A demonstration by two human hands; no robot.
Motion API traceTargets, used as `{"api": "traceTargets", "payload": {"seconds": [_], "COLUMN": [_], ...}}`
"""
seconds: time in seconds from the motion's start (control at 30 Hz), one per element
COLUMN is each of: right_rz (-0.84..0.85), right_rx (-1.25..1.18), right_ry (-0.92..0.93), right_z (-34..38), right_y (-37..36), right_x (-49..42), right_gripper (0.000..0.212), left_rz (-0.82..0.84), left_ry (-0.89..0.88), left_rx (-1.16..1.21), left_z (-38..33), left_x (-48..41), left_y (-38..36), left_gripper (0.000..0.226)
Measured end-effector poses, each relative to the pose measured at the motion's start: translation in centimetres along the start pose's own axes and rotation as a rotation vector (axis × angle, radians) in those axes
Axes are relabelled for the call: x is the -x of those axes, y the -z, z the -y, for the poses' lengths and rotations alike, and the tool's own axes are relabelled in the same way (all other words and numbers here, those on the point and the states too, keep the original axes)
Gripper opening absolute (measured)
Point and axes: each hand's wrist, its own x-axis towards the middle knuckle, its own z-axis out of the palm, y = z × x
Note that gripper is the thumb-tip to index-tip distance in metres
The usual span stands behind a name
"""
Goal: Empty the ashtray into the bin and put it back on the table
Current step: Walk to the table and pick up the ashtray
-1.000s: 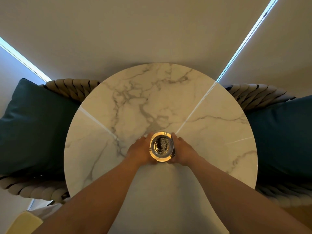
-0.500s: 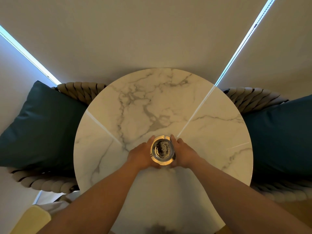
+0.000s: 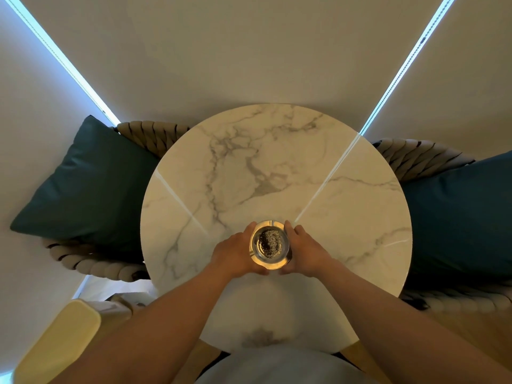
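Left hand (image 3: pixel 235 252): my fingers are curled round the left side of the ashtray (image 3: pixel 269 244), thumb under its near edge, forefinger reaching up its far rim. Closed on the glass.

Right hand (image 3: pixel 304 252): mirror of the left, fingers cupped on the right side, closed on the glass. The two hands are equally near; neither leads.

Ashtray: round, clear glass with a yellowish glow, held level between both palms. No long axis to speak of; it lies dead centre between my fingers, over the near half of the tabletop (image 3: pixel 346 212). I cannot tell whether its base touches the marble or sits just above it.

Contents: a heap of dark and pale ash in the well, unspilled.

Tabletop: round, white marble with grey veins, bare apart from the ashtray.

Surroundings: a dark teal cushion (image 3: pixel 86 187) on a rope-woven chair (image 3: pixel 149 133) to the left, a matching cushion and chair to the right, pale blinds behind.

Bin: not in view. My judgement is that the emptying is yet to be done, and the carry must keep the ashtray flat, since any tilt toward either hand would shed ash.
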Motion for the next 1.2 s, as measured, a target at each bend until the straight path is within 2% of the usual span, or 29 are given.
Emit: {"api": "traceTargets", "payload": {"seconds": [0.5,0.97,1.2], "right_rz": [-0.126,-0.17,-0.208], "right_rx": [-0.067,-0.112,-0.128], "right_ry": [0.127,0.007,0.015], "right_z": [0.0,2.0,2.3], "right_y": [-0.8,-3.9,-4.7], "right_x": [6.0,6.7,8.5], "right_gripper": [0.135,0.135,0.132], "left_rz": [-0.071,-0.016,-0.006], "left_ry": [-0.117,-0.186,-0.228], "left_rx": [0.126,0.095,0.056], "left_z": [0.2,2.3,2.1], "left_x": [5.5,5.9,7.1], "left_y": [-0.9,-0.3,-0.6], "left_gripper": [0.132,0.125,0.126]}}
